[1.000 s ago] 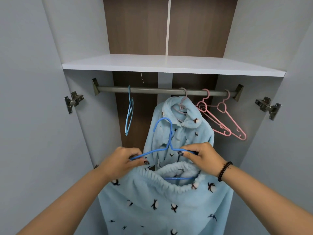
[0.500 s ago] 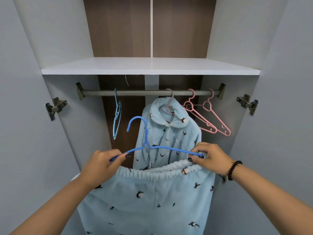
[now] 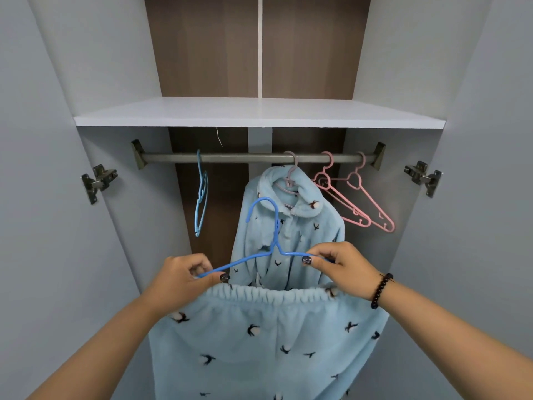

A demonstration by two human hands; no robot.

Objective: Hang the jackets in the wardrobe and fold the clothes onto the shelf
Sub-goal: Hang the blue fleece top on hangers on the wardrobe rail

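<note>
Head view: fluffy pale-blue trousers [image 3: 259,342], bird print, elastic waistband, on blue hanger [image 3: 268,226].

Open stretch of rail [image 3: 245,157] between the light-blue hanger [image 3: 201,194] at left and the hung fleece pyjama top [image 3: 291,226] at centre. Right of that, crowded by two pink hangers [image 3: 354,197] up against the bracket. Above, bare white shelf [image 3: 259,115], unobstructed across its width

- Shelf [image 3: 259,115]: white board spanning the wardrobe, above the rail.
- Rail [image 3: 245,157]: carries a light blue hanger [image 3: 201,194], a grey hanger [image 3: 291,174] bearing a fleece jacket [image 3: 291,235], and two pink hangers [image 3: 357,197].
</note>
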